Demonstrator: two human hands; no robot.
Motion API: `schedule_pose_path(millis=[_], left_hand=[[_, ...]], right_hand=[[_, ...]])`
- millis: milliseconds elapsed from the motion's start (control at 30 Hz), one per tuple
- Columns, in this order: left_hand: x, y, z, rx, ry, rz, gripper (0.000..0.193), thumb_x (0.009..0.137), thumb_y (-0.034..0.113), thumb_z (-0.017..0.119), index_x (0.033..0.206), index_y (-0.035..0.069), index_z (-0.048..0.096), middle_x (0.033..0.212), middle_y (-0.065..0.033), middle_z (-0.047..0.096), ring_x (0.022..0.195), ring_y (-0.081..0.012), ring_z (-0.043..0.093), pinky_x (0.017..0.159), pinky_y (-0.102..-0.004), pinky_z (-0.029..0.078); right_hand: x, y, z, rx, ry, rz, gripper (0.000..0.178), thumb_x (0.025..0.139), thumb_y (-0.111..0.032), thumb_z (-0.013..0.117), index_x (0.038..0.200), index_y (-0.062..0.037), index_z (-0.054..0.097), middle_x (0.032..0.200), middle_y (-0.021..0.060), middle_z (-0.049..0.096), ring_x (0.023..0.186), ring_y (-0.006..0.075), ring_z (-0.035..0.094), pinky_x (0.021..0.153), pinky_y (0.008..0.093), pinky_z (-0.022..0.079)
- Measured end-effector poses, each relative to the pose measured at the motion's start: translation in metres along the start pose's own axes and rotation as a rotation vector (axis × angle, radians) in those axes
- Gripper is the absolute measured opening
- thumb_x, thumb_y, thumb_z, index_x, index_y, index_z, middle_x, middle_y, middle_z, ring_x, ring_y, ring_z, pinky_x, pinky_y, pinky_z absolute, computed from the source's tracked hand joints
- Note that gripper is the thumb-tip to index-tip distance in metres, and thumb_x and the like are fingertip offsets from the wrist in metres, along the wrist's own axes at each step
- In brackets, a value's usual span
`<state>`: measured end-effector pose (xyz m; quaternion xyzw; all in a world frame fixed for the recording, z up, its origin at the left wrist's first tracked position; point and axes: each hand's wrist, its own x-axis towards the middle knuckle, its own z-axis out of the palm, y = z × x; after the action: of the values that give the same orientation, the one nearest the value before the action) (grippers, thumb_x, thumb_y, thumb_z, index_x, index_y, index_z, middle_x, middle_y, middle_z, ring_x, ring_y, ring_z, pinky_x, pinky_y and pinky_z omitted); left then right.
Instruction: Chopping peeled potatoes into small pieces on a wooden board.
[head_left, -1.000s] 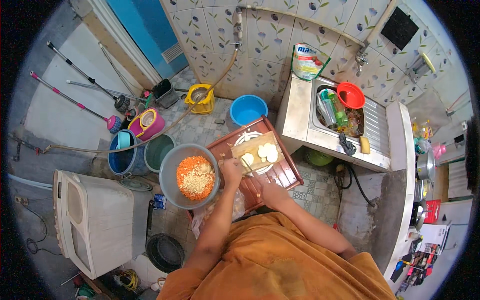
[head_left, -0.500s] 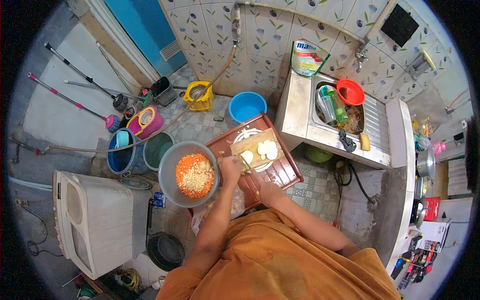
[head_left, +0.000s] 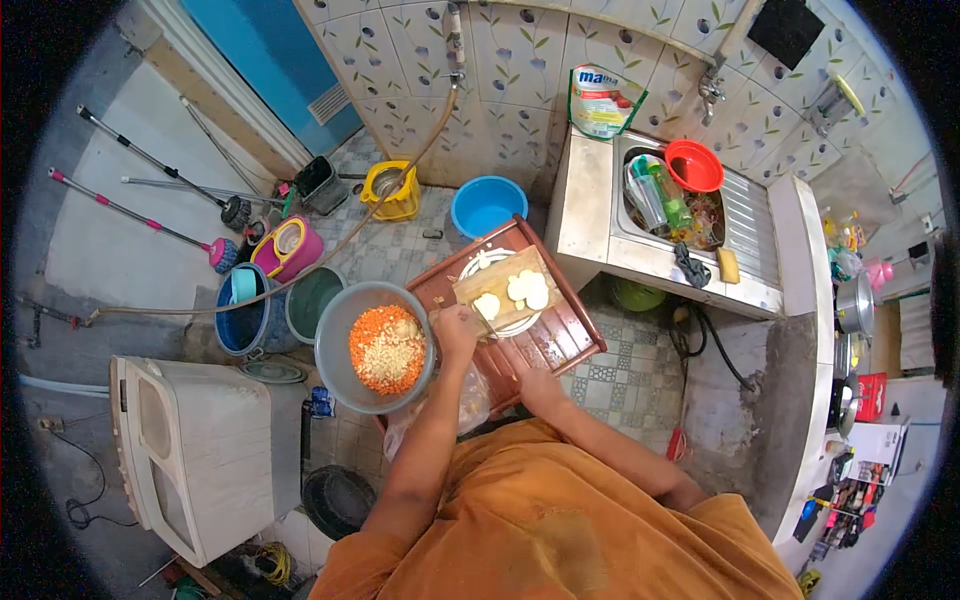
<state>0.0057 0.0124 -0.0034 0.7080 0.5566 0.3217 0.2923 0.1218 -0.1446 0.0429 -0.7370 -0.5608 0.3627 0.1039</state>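
Observation:
A wooden cutting board lies over a white plate on a reddish-brown tray table. Pale, cream-coloured slices sit on its right part, and a smaller pale piece is near its left edge. My left hand is closed at the board's near left corner, beside that piece; its fingertips are mostly hidden. Lower right, my right hand is closed on a knife, whose thin blade shows only faintly toward the board. A large grey bowl left of my hands contains diced orange and pale pieces.
Beneath my left forearm is a clear plastic bag. A blue basin stands on the floor beyond the tray table. The sink at right contains bottles and a red bowl. Buckets, including a blue one, stand at left.
My right hand has drawn slightly back from the board, and the blade shows less. My left hand stays at the board's corner. The view has shifted slightly.

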Motion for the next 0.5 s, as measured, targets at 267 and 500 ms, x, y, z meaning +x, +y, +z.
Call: schedule_pose_path(millis=[267,500], left_hand=[[-0.003,0.000,0.003,0.032,-0.036,-0.045,0.004,0.075,0.005,0.062,0.074,0.002,0.065,0.071,-0.0159,0.065,0.070,-0.0309,0.064,0.066,-0.0388,0.048],[0.002,-0.023,0.023,0.074,0.004,-0.067,0.005,0.073,0.007,0.063,0.070,0.004,0.067,0.070,-0.0162,0.065,0.068,-0.0335,0.063,0.068,-0.0425,0.046]], right_hand=[[-0.007,-0.009,-0.013,0.041,-0.020,-0.003,0.084,0.084,0.002,0.047,0.150,-0.0330,0.008,0.086,0.0295,0.065,0.079,0.0413,0.066,0.071,0.0496,0.053],[-0.023,0.008,-0.005,-0.028,0.068,-0.111,0.080,0.085,-0.001,0.049,0.151,-0.0225,0.010,0.085,0.0282,0.065,0.076,0.0389,0.067,0.069,0.0468,0.054]])
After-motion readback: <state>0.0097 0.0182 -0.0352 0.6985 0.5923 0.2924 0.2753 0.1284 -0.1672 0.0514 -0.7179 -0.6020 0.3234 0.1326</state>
